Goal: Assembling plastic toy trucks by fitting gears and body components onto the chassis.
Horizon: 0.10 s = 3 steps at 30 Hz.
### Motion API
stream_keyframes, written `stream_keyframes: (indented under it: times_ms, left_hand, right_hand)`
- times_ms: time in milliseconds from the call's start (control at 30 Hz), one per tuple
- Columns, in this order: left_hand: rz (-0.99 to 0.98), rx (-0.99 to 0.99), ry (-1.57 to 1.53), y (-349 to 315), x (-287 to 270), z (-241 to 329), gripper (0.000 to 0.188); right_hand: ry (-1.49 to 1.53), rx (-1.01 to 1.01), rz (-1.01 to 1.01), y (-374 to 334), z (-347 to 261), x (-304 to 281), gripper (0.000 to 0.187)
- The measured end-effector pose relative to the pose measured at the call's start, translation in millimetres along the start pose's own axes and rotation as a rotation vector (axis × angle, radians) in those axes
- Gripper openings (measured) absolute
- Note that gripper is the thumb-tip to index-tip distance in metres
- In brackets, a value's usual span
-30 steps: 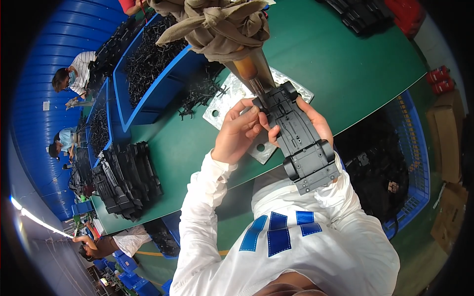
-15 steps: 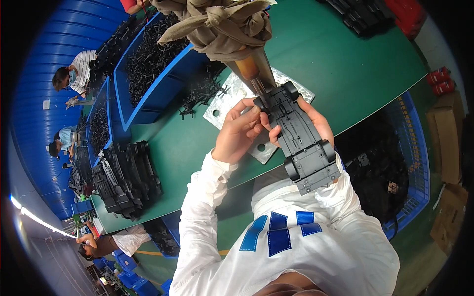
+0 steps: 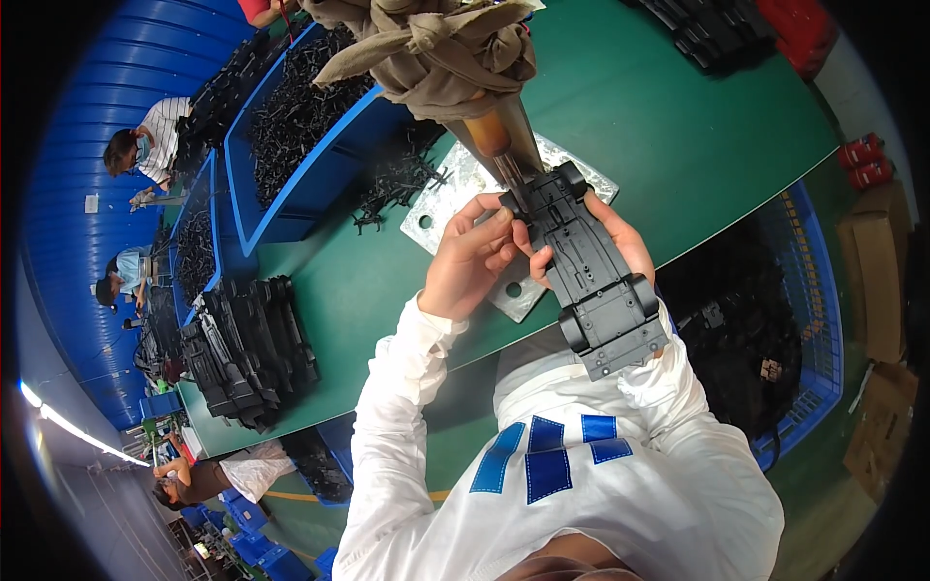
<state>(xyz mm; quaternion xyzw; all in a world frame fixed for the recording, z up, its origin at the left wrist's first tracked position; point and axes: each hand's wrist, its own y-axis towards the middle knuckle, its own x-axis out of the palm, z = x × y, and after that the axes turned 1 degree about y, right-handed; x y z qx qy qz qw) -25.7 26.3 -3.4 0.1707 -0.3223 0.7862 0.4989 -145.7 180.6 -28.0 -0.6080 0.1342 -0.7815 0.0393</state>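
Observation:
A long black plastic toy car chassis (image 3: 591,266), with rounded wheel arches at both ends, is held in front of my body. My right hand (image 3: 622,235) grips it from beneath and along its right side, with fingertips showing at its left edge. At its far left corner the thumb and fingers of my left hand (image 3: 473,254) are pinched against the chassis. The metal tip of a tool with an amber collar (image 3: 489,136) comes down at that same far end; whether it touches is hard to tell. A brown cloth (image 3: 436,58) is knotted around the tool's upper part.
Below the tool lies a silvery metal plate (image 3: 446,198) on the green table (image 3: 736,145). Small black parts (image 3: 392,189) are piled left of it, near a blue bin (image 3: 310,160) of similar parts. Stacked black chassis (image 3: 247,353) stand farther left. A blue crate (image 3: 823,320) sits right, below the table edge.
Almost nothing differs. Both hands, the chassis and the tool stay in nearly the same place.

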Motion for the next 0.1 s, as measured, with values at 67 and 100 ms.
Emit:
stream_keyframes:
  times_ms: [67,100]
  left_hand:
    - [0.011,0.003,0.002,0.5,0.1,-0.2,0.016]
    - [0.022,0.006,0.005,0.4,1.0,-0.5,0.016]
  right_hand:
    - [-0.004,0.001,-0.003,0.3,-1.3,-1.6,0.05]
    - [-0.003,0.007,-0.014,0.1,-1.7,-2.0,0.05]
